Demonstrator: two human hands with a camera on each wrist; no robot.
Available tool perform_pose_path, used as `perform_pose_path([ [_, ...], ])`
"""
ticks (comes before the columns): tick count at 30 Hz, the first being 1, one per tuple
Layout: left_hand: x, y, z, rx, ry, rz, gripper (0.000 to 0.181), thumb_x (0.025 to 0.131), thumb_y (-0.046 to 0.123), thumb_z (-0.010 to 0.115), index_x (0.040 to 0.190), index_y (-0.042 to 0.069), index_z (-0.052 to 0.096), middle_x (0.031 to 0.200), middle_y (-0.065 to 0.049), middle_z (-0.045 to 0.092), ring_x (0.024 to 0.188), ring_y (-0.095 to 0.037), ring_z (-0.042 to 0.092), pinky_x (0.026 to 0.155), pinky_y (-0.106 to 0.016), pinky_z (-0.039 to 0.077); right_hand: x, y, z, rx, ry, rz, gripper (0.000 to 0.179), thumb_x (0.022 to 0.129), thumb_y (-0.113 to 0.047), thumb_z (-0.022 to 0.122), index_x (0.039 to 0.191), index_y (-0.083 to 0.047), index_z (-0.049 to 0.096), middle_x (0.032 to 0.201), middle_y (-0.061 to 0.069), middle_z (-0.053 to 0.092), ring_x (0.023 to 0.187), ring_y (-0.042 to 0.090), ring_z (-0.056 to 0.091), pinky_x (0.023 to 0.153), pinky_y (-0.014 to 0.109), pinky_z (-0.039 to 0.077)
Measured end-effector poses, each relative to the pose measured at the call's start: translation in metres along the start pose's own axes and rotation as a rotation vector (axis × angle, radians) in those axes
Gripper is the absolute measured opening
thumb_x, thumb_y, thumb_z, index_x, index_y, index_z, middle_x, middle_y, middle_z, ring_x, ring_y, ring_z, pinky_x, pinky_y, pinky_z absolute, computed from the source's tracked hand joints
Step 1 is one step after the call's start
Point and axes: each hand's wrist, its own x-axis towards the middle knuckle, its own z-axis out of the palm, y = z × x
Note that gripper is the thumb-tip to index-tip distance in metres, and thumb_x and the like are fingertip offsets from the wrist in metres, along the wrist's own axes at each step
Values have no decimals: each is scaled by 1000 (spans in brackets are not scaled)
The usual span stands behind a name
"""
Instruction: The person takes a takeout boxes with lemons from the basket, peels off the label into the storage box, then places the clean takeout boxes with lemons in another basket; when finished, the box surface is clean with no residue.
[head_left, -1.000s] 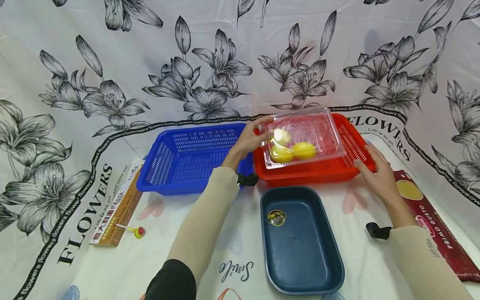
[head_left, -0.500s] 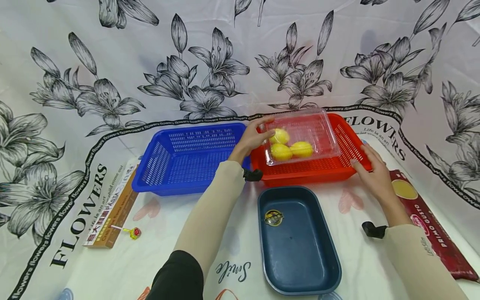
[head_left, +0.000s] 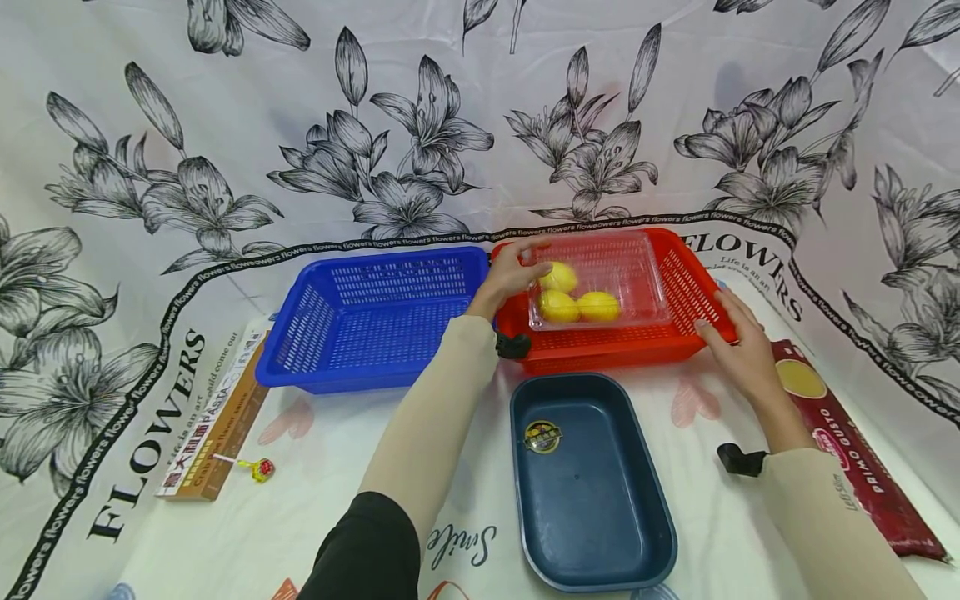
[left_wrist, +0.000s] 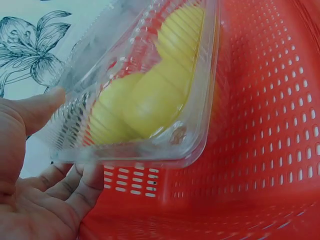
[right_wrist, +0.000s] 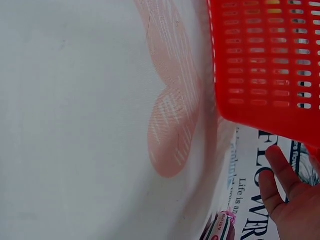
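A clear plastic container with yellow lemons inside is over the red basket, partly within its outline. My left hand pinches the container's left end. In the left wrist view the thumb lies on one side of it and the fingers on the other. Whether the container rests on the basket floor is hard to tell. My right hand is at the basket's right front corner, its thumb by the rim. Its fingers look straight and spread in the right wrist view.
A blue basket stands at the left, with a pasta box and a lollipop beside it. In front sits a dark blue tray. A dark red packet lies at the right. Flowered cloth rises behind.
The container has come down and levelled out over the red basket, with my left hand still holding it. My right hand stays at the basket's corner. The whole view has shifted slightly.
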Motion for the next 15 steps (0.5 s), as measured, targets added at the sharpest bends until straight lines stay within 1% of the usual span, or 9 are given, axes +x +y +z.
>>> perform_pose_path([
  [3,0,0,2,53,15,20,47,97,16,69,143,22,60,140,-9,55,96,-20,53,78,-29,50,0,0,0,3,-1,0,64,104,-34,52,162,-16,30,171,4,21,151,45,30,119,67,27],
  [6,1,-2,3,98,34,33,47,97,18,70,142,23,61,147,-6,56,118,-23,52,90,-34,53,0,0,0,9,-3,-2,65,104,-33,52,162,-15,29,172,4,20,151,45,29,118,68,27],
  [8,1,-4,3,105,44,33,48,96,20,71,142,24,61,144,-8,57,118,-25,53,89,-35,53,0,0,0,10,-3,-2,65,104,-33,52,162,-15,29,172,4,20,151,46,30,118,68,27],
  [10,1,-6,4,104,51,31,49,95,23,73,142,24,61,140,-10,57,111,-25,54,85,-33,52,0,0,0,11,-4,1,65,104,-34,52,162,-16,29,172,4,20,150,46,29,117,69,26],
  [12,1,-7,5,100,52,32,50,95,25,73,143,25,60,137,-11,56,106,-24,52,81,-32,52,-1,0,0,12,-5,3,65,104,-34,52,162,-16,29,172,4,20,151,46,29,118,69,26],
  [15,0,-7,5,105,55,39,52,94,27,74,143,25,59,138,-11,56,108,-25,53,84,-34,53,-1,-1,-1,14,-5,6,65,104,-35,52,162,-16,29,172,2,20,151,45,28,118,70,25],
])
